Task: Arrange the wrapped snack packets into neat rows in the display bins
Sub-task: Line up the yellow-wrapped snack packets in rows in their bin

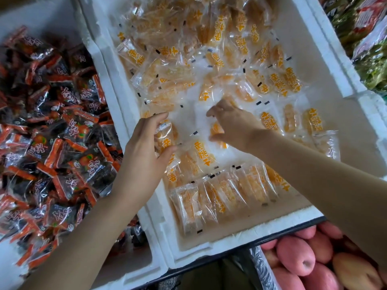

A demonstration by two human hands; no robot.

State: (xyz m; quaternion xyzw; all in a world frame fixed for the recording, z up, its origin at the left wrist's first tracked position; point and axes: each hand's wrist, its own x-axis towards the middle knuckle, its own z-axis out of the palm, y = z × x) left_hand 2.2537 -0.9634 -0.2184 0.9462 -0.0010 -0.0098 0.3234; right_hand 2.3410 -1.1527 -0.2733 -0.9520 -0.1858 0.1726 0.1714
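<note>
Two bare hands work in a white foam bin of clear plastic packets of orange dried fruit.

The left hand grips one clear orange-printed packet, thumb and curled fingers closed on its edges, with its long axis running away from the person. Just right of that grip, the right hand arches over another packet. Its thumb and fingers are parted and blurred, so I cannot tell whether it holds it. Nearer the person than both grips, a tidy row of packets stands overlapped, long axes pointing away. Left of the left wrist lies a heap of black-and-red wrapped snacks.
</note>
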